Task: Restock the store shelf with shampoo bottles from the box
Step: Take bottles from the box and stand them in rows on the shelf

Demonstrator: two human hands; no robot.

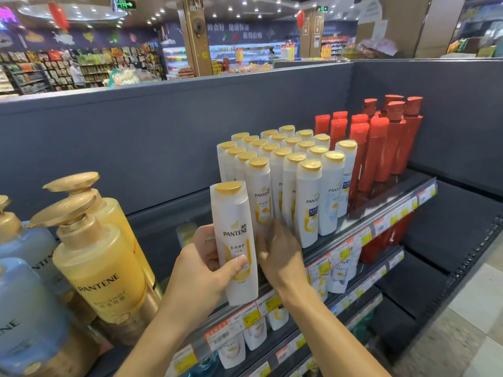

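Note:
My left hand (202, 263) grips a white Pantene shampoo bottle (235, 240) with a gold cap, upright at the front edge of the top shelf (381, 213). My right hand (280, 251) is just right of it, fingers spread, touching the base of the front bottle in the stocked rows. Several rows of the same white gold-capped bottles (288, 170) fill the shelf behind. The box is not in view.
Large yellow and blue pump bottles (98, 257) stand at the left. Red bottles (381, 142) crowd the shelf's right end. Price tags (340, 251) line the shelf edge, with more bottles on lower shelves. A grey back panel (163, 137) rises behind.

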